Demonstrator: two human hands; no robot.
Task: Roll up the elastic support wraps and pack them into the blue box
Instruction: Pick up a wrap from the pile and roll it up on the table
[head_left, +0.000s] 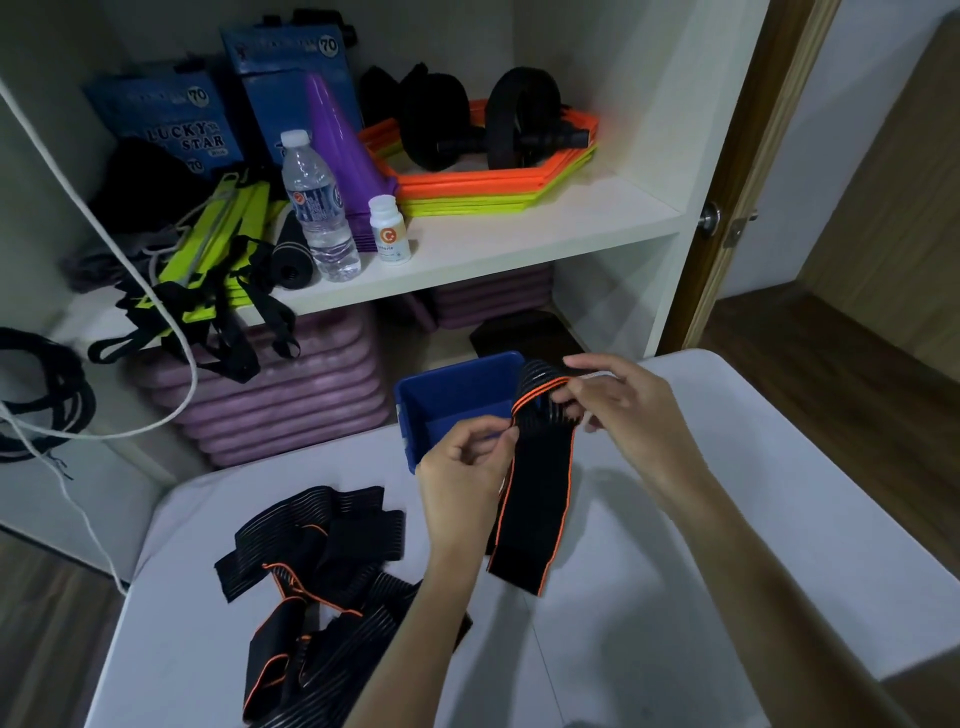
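White table (649, 597) is filling the lower frame, the blue box (457, 395) sitting at its far edge, centre. Both hands are pinching one black wrap (540, 488): right hand (628, 410) gripping its folded top, left hand (467, 478) holding its orange edge. More wraps (317, 587) are lying lower left.

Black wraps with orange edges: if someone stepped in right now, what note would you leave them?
Left hand: pinches one edge of the held wrap.
Right hand: pinches its folded top end; the rest hangs down to the white table.
Blue box: at the table's far edge, behind the hands; no wraps visible inside.
Wrap pile: loose and unrolled, on the table's left.
Done: nothing packed, as far as shows.
Left: roll the held wrap, box it, then the pile.
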